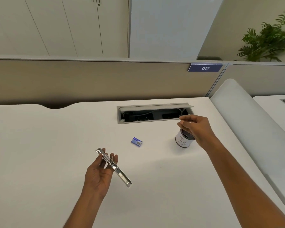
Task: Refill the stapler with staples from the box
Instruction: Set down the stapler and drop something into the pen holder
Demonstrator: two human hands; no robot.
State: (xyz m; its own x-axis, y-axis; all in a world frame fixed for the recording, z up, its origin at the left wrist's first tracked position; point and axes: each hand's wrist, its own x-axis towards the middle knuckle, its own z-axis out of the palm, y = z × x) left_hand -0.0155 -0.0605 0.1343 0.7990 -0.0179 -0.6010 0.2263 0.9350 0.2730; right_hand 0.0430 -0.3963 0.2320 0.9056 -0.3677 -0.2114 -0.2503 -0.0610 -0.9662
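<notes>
My left hand holds a silver metal stapler swung fully open, flat and diagonal above the white desk. A small blue staple box lies on the desk beyond it, untouched. My right hand hovers over a white cup marked "B", thumb and fingers pinched together; whether anything small is held between them I cannot tell.
An open cable tray is set into the desk behind the box. A beige partition with a "017" tag runs along the back. A white padded divider borders the right side.
</notes>
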